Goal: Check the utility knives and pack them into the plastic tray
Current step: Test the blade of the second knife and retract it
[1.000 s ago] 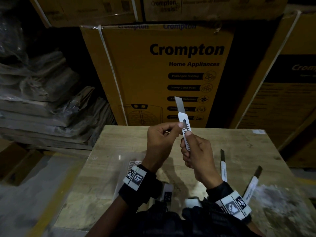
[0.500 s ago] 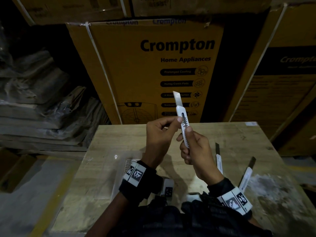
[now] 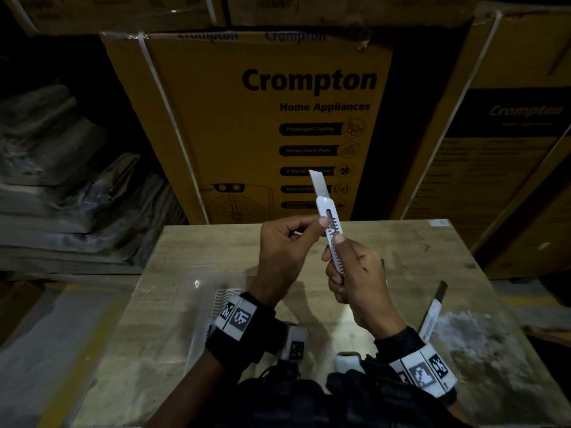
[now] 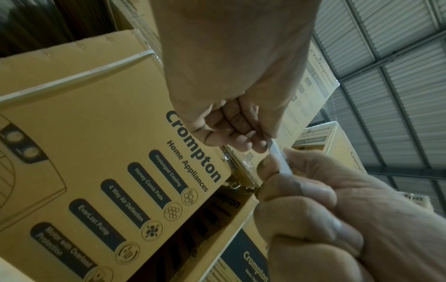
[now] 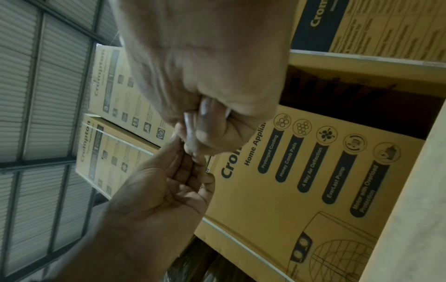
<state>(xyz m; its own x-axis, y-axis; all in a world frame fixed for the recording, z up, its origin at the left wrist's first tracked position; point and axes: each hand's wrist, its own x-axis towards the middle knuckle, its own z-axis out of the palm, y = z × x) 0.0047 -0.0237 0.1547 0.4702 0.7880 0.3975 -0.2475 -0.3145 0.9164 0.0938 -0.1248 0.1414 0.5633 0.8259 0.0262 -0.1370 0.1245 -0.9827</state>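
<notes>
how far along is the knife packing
Early. Nothing visibly packed: the plastic tray is mostly hidden by the left wrist. In hand: both hands, right hand and left hand, hold a utility knife, blade out, for checking. Left: another knife waits on the table.

A utility knife (image 3: 430,319) lies on the table (image 3: 216,254), right of the plastic tray (image 3: 204,319), boxes (image 3: 262,125) behind.

Warehouse, stacked appliance cartons (image 3: 265,125), corrugated wall (image 4: 398,57)
</notes>
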